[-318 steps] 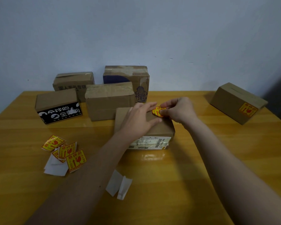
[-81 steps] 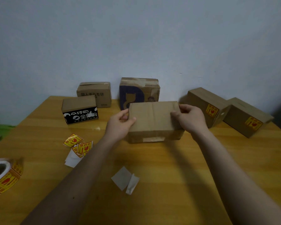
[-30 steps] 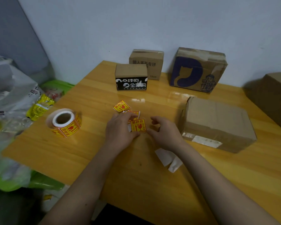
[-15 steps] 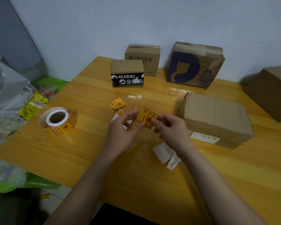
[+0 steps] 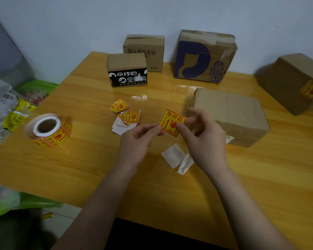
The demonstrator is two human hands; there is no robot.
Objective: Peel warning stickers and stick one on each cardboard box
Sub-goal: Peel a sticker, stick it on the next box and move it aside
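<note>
Above the wooden worktop (image 5: 79, 168), left hand (image 5: 136, 141) and right hand (image 5: 204, 141) both pinch one yellow warning sticker (image 5: 172, 122) beside a plain cardboard box (image 5: 229, 112).

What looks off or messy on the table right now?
Peeled white backing papers lie crumpled near the right hand. The loose stickers form an untidy pile with curling edges. The cat-print box has wrinkled, torn tape. Nothing spilled.

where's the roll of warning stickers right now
The sticker roll lies on its side near the left edge of the wooden table, left of the loose stickers and the left hand.
</note>
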